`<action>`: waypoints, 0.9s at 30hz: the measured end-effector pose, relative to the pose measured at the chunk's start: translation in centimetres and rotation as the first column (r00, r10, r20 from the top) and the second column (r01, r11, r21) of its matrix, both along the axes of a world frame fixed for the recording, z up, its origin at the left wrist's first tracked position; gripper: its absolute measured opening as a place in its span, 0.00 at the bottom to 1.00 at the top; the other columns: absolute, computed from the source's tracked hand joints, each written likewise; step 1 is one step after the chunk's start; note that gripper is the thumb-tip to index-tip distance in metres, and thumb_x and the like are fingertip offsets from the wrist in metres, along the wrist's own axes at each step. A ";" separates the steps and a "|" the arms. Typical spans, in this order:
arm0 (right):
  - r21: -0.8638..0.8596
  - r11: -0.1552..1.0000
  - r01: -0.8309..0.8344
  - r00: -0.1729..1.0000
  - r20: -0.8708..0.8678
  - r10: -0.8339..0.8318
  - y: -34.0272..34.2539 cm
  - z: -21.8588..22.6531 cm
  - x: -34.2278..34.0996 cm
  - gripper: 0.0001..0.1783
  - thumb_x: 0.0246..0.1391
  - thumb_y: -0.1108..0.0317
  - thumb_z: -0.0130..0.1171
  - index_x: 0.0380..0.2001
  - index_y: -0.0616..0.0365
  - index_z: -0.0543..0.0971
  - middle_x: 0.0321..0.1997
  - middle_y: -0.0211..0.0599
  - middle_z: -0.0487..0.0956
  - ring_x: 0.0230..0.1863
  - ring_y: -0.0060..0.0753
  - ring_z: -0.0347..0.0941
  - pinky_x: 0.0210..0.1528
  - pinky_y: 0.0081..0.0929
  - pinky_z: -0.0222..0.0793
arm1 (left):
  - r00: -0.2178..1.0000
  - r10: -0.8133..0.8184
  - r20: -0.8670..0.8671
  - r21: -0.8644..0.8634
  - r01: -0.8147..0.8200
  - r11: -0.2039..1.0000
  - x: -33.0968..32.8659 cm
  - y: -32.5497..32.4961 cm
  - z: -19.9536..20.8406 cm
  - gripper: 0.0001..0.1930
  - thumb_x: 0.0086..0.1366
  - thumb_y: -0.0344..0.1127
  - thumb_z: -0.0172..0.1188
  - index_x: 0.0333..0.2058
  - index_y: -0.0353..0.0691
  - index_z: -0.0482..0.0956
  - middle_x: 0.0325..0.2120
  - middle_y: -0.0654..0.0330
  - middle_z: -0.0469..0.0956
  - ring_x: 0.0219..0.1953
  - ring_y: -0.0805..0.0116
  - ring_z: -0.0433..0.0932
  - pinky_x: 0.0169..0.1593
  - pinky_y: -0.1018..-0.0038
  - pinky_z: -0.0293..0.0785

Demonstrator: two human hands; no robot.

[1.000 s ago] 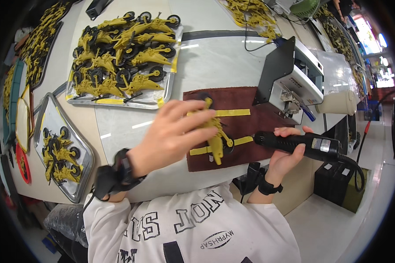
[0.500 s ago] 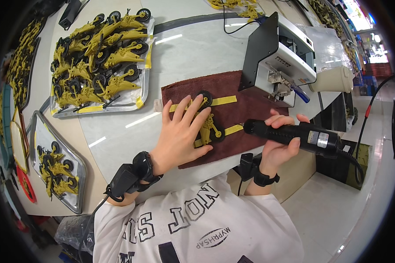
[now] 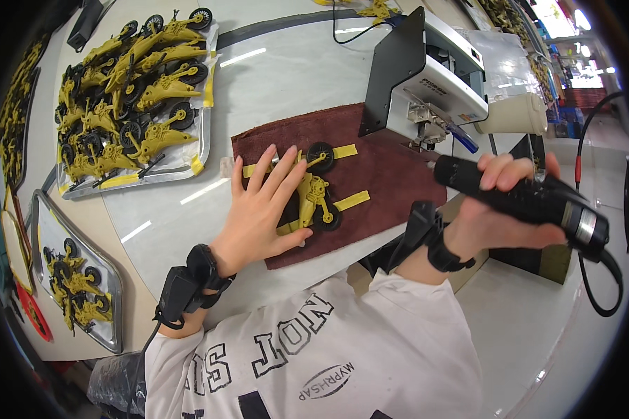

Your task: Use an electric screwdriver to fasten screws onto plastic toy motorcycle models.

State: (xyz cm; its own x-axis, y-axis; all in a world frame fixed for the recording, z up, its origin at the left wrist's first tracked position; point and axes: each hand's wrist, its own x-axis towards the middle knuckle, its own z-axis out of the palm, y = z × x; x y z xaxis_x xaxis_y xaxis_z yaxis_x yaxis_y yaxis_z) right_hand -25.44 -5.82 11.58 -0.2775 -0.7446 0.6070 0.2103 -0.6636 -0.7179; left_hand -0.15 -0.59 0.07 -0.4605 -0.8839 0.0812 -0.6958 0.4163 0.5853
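Note:
My left hand point(image 3: 258, 202) lies with spread fingers over a yellow and black toy motorcycle point(image 3: 311, 195), touching it and covering part of its left side. Two of its black wheels show to the right of the fingers. The toy rests on a dark red-brown cloth point(image 3: 391, 160), beside strips of yellow tape point(image 3: 353, 201). In my right hand point(image 3: 500, 202) is a black electric screwdriver point(image 3: 468, 180), raised off to the right with its tip pointing left. Its cable loops down on the right.
A white and black benchtop machine point(image 3: 437, 91) with a metal front mechanism stands behind the cloth. Right of it is a beige cup point(image 3: 517, 114). Two metal trays, a large one point(image 3: 204, 133) and a smaller one point(image 3: 112, 279), hold several yellow and black toy motorcycles at the left.
The screwdriver in my right hand has moved up and right, away from the toy motorcycle and the tape. My left hand stays on the toy; the whole view has shifted slightly.

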 end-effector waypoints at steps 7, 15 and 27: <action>0.040 0.944 0.327 0.924 -0.225 -0.310 -3.0 1.8 0.4 0.50 0.38 0.20 0.40 0.44 0.60 0.65 0.14 0.34 0.68 0.14 0.28 0.61 0.24 0.30 0.61 | 1.000 0.020 -0.019 -0.022 -0.020 1.000 0.0 0.2 -0.3 0.47 0.42 0.54 0.64 0.60 0.41 0.56 0.62 0.56 0.53 0.64 0.51 0.47 0.62 0.47 0.31; 0.277 0.939 0.204 0.963 -0.231 -0.141 -3.0 0.2 1.6 0.43 0.42 0.24 0.42 0.42 0.55 0.64 0.13 0.32 0.66 0.13 0.26 0.59 0.22 0.28 0.59 | 0.997 0.045 -0.068 -0.003 -0.046 0.999 0.6 0.4 -0.5 0.46 0.43 0.54 0.64 0.60 0.41 0.56 0.62 0.57 0.53 0.64 0.52 0.48 0.62 0.48 0.32; 0.022 0.991 0.129 0.980 -0.156 -0.124 0.4 0.5 3.0 0.49 0.40 0.22 0.43 0.46 0.61 0.63 0.14 0.36 0.69 0.11 0.29 0.63 0.20 0.30 0.62 | 0.988 0.059 -0.143 -0.048 -0.066 0.997 0.7 0.3 -1.2 0.45 0.41 0.50 0.66 0.57 0.42 0.58 0.60 0.59 0.56 0.63 0.54 0.50 0.62 0.47 0.38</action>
